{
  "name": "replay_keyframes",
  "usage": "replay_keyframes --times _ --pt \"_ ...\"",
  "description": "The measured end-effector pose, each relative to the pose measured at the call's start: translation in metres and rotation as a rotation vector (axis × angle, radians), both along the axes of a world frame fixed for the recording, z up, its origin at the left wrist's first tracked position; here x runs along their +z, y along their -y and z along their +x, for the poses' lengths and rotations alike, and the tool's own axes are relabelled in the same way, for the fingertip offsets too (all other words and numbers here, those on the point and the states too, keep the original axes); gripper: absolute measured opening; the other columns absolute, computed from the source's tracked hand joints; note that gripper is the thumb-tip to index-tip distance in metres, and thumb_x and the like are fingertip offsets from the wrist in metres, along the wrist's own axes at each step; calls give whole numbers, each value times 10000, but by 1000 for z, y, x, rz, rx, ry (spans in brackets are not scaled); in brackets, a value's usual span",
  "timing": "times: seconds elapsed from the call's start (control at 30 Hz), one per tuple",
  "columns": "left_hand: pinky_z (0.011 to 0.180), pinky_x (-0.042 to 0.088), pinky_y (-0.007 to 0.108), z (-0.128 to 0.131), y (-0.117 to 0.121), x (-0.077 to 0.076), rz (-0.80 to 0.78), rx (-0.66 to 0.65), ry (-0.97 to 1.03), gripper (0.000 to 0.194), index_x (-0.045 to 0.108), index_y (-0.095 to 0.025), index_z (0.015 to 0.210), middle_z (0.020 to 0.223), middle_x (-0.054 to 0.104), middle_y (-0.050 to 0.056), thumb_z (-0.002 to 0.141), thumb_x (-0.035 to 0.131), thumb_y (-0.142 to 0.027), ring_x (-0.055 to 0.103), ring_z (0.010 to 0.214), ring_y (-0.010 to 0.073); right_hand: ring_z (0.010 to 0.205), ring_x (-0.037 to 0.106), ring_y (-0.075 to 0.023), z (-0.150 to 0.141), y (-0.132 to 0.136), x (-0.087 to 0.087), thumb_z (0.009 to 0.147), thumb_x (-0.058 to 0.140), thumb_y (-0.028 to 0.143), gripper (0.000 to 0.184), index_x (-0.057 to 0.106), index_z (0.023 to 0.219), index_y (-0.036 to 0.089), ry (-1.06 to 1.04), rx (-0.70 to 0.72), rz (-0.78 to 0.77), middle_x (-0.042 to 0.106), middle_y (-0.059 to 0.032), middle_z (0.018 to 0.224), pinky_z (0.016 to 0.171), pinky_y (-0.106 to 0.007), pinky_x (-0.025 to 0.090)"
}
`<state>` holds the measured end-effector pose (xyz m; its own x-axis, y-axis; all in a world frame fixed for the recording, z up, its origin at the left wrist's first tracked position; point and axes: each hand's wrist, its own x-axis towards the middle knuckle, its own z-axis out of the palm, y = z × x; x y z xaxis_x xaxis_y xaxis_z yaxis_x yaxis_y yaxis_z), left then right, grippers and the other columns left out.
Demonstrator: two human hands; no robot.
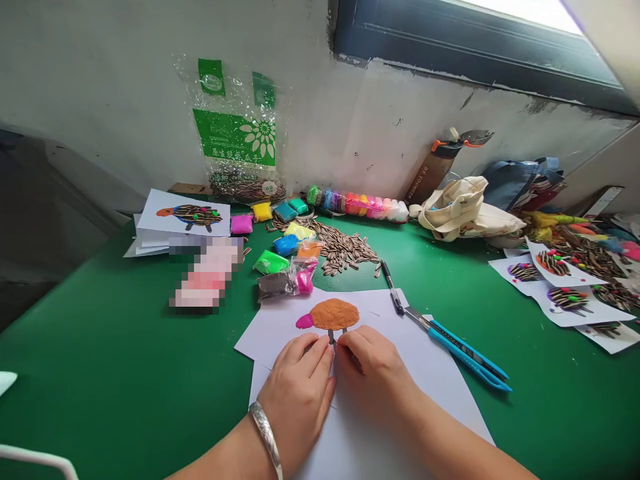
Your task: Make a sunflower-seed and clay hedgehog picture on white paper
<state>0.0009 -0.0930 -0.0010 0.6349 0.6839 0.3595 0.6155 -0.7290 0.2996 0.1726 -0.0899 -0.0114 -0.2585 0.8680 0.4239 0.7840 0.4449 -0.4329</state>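
Note:
A flat clay figure with an orange oval body (336, 314), a magenta head (305, 321) and dark grey clay legs (331, 336) lies on white paper (270, 330). My left hand (297, 380), a silver bangle at its wrist, rests on the paper just below the body. Its fingers stretch forward, thumb apart, with the fingertips beside the left leg. From the other side, my right hand (373, 363) has its fingers curled in a pinch at the foot of that same leg. The fingertips partly hide what they grip.
Behind the paper lie wrapped clay packets (273, 261) and loose sunflower seeds (345, 247). A pen (392, 288) and a blue utility knife (465, 350) lie on the right. Finished seed pictures (567, 297) sit far right, another picture (185, 213) back left. A bottle (433, 167) leans by the wall.

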Motion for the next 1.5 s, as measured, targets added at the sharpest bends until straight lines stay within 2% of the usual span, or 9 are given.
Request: replay_keyframes --times 0.43,0.7,0.8,1.07,1.3,1.5 --pt "926 498 475 0 0 -2 10 -8 -27 337 577 -44 1166 1151 617 147 851 479 -109 497 1110 295 555 419 -118 0 2 0 847 430 94 210 516 676 180 -4 3 4 495 6 580 532 -239 304" --pt "927 497 470 1 0 -3 -2 5 -8 344 568 -78 1182 1148 619 140 857 460 -114 502 1123 280 539 409 -119 -1 2 4 856 423 115 222 518 669 189 -6 2 14 477 12 572 514 -239 312" --pt "917 499 479 1 1 -2 8 15 -10 343 570 -88 1179 1156 616 138 853 475 -130 509 1111 287 530 404 -119 3 1 8 840 445 114 198 525 676 189 -33 -42 -11 464 20 551 511 -238 315" --pt "906 496 478 0 -1 2 -6 22 -18 345 576 -74 1176 1162 611 148 852 494 -157 506 1095 296 611 516 -129 27 -10 10 844 509 174 85 586 813 191 -191 -153 -77 588 -8 682 577 -238 408" --pt "882 492 489 4 -3 -1 28 65 -68 381 585 -71 1174 1196 598 164 832 568 -239 503 1079 320 589 523 -126 32 -14 7 844 519 215 108 606 787 188 -276 -204 -180 603 -9 680 536 -225 403" --pt "901 464 480 6 -4 -2 53 77 -80 371 595 -88 1168 1203 594 151 836 556 -250 486 1088 321 596 503 -123 34 -15 6 841 514 212 111 613 797 189 -338 -218 -242 595 0 687 566 -227 388"
